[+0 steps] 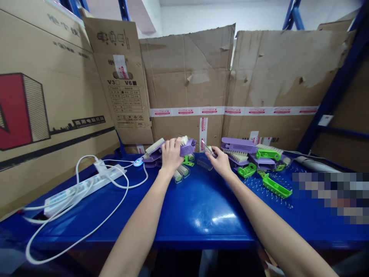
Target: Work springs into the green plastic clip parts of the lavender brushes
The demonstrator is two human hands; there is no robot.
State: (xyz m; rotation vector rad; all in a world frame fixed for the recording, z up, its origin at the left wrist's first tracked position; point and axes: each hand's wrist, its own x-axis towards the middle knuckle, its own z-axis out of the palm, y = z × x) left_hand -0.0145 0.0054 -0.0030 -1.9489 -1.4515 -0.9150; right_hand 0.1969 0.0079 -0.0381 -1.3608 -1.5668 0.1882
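Head view: a purple part (188,148) is being clamped within the left hand (172,154); a slim tool (206,146) is being pinched by the right hand (219,159), ideally while the part is being held steady.

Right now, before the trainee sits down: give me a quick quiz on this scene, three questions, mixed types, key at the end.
1. Multiple choice. The right hand holds: A) a white cable; B) a thin metal tool; C) a roll of tape.
2. True or false: the power strip lies to the left of the left hand.
3. Fill in: the left hand grips a ____ part.

Key: 1. B; 2. true; 3. purple.
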